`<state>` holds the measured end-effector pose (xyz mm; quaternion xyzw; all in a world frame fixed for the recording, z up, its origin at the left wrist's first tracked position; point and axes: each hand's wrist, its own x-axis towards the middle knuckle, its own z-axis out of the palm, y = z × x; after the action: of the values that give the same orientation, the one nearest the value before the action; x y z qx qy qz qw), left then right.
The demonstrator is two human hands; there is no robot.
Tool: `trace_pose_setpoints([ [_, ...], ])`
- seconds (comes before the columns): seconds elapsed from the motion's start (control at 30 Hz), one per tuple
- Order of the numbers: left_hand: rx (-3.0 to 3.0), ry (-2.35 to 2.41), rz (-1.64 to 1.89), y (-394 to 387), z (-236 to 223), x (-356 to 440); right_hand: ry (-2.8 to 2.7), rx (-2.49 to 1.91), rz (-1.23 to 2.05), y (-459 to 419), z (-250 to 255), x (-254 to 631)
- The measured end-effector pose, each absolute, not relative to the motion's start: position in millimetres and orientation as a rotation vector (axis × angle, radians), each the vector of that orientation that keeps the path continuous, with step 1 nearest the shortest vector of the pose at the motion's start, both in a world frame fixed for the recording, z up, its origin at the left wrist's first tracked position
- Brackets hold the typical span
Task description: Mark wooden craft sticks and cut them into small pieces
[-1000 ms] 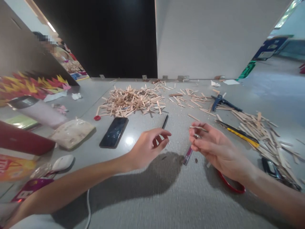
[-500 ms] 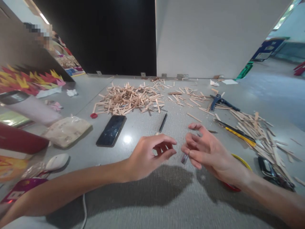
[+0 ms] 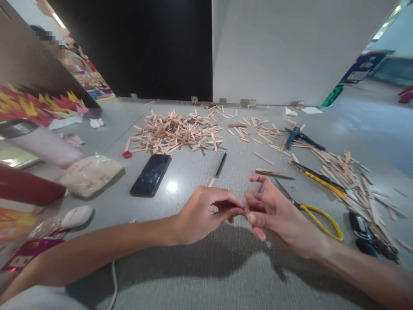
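My left hand (image 3: 211,213) is closed in a pinch, its thumb and fingertips meeting those of my right hand. Whatever lies in that pinch is hidden or too small to make out. My right hand (image 3: 274,211) is also closed, its index finger partly raised. A small purple object (image 3: 261,188) shows between its fingers; its kind is unclear. Beside my right hand are scissors (image 3: 322,219) with a yellow handle, partly covered by the hand. Just beyond the hands lie a black pen (image 3: 221,165), a short wooden stick piece (image 3: 211,182) and more sticks (image 3: 274,173).
A pile of wooden sticks (image 3: 177,133) lies at the back, with more sticks (image 3: 364,185) at right. A phone (image 3: 150,175), plastic packet (image 3: 93,175) and white mouse (image 3: 77,216) sit at left. A yellow-black cutter (image 3: 322,181) and blue-handled tool (image 3: 301,138) lie at right. Panels (image 3: 290,51) stand behind.
My hands have come together, fingertips now touching. The small object that pointed down from my right fingertips now shows higher up between the fingers. The scissors are less covered.
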<state>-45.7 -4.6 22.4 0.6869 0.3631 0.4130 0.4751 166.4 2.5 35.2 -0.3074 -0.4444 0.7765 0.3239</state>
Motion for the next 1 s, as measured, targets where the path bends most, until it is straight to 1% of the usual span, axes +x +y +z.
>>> trace_pose_setpoints([
  [0.17, 1.669, 0.923, 0.955, -8, 25, -46, -1.178, -0.811, 1.969, 1, 30, 165],
  [0.3, 1.538, 0.882, 0.851, -12, 28, -44, -1.213, -0.895, 1.834, 1, 33, 162],
  [0.4, 1.425, 0.906, 0.856, -13, 27, -41, -1.259, -0.944, 1.756, 0, 32, 161],
  [0.53, 1.294, 0.956, 0.842, -11, 22, -39, -1.284, -0.947, 1.669, 0, 22, 159],
  [0.67, 1.294, 1.018, 0.787, -5, 18, -40, -1.326, -0.970, 1.571, -1, 12, 159],
  [0.83, 1.373, 1.073, 0.753, 0, 16, -43, -1.378, -1.058, 1.581, 5, 14, 160],
  [1.0, 1.545, 1.158, 0.790, 10, 18, -49, -1.145, -1.116, 1.769, 17, 28, 166],
])
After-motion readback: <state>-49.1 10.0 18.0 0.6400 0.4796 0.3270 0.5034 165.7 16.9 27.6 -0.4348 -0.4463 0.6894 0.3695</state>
